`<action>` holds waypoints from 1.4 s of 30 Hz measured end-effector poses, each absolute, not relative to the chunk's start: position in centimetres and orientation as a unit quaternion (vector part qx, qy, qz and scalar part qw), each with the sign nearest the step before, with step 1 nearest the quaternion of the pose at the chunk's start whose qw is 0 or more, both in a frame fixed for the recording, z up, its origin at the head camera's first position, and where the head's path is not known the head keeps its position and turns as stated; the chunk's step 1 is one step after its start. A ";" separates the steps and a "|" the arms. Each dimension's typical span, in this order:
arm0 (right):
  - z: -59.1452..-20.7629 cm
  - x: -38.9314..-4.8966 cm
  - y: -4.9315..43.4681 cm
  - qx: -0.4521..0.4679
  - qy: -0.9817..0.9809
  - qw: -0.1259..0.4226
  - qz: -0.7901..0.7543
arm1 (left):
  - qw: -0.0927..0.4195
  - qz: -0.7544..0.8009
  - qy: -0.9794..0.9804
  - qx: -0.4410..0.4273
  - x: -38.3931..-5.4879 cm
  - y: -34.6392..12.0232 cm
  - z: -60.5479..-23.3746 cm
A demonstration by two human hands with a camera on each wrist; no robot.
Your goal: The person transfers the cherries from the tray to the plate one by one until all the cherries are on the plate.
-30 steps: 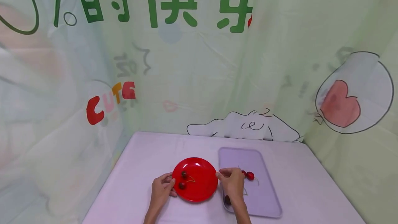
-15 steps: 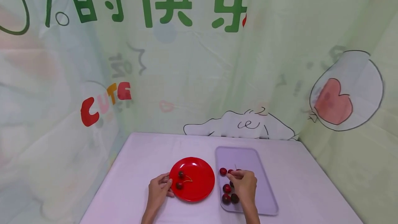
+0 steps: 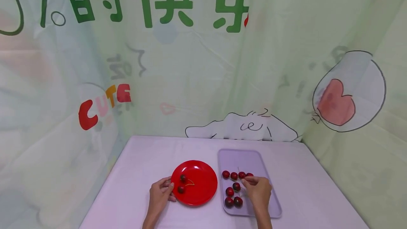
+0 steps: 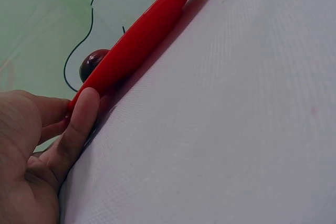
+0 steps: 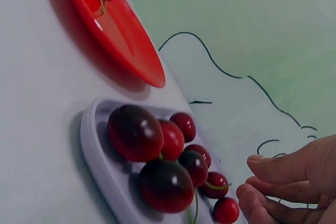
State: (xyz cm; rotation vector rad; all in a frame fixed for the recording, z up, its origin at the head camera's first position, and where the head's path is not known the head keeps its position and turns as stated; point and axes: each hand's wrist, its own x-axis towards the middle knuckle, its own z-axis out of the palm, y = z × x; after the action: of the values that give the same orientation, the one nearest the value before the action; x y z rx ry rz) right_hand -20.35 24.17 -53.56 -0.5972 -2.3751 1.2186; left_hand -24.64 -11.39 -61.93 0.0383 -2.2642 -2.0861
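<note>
My left hand (image 3: 160,193) pinches the left rim of a red plate (image 3: 201,186), thumb on one side and fingers on the other in the left wrist view. On the plate's left half lie two dark red cherries (image 3: 181,189) joined by their stems. Over the right part of a lilac tray (image 3: 241,156) is my right hand (image 3: 259,190), thumb and fingertips close to the cherries (image 3: 241,175) there. In the right wrist view its thumb stays apart from the fingers (image 5: 249,198), with nothing between them. Part of the cherry row is hidden behind this hand.
Several more cherries (image 3: 229,201) with stems sit in the tray's near left part. The tray stands just right of the plate on a table with a pale cloth (image 3: 152,158). A printed curtain (image 3: 203,80) hangs behind and along both sides.
My right hand has moved right, from the plate's right rim to over the tray, uncovering cherries. The left hand stays at the plate. The head view has turned slightly right.
</note>
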 end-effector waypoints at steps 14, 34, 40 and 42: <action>-57.8 -20.6 26.1 -0.227 -0.858 0.180 0.424 | 0.031 -0.665 -0.745 0.025 -24.8 -11.3 -62.2; -58.3 -20.9 25.6 -0.217 -0.872 0.193 0.394 | 0.033 -0.677 -0.735 0.010 -24.6 -11.3 -61.6; -58.5 -20.8 25.5 -0.219 -0.873 0.199 0.388 | 0.027 -0.670 -0.742 0.018 -24.5 -11.2 -61.7; -58.5 -20.8 25.5 -0.217 -0.873 0.200 0.388 | 0.026 -0.669 -0.743 0.021 -24.5 -11.2 -61.7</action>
State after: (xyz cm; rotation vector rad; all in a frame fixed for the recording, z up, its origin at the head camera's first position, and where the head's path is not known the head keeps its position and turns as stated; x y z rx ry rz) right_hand -20.75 25.53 -58.54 -0.6077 -2.4398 1.0849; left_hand -24.49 -11.20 -61.71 0.0639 -2.2945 -2.0666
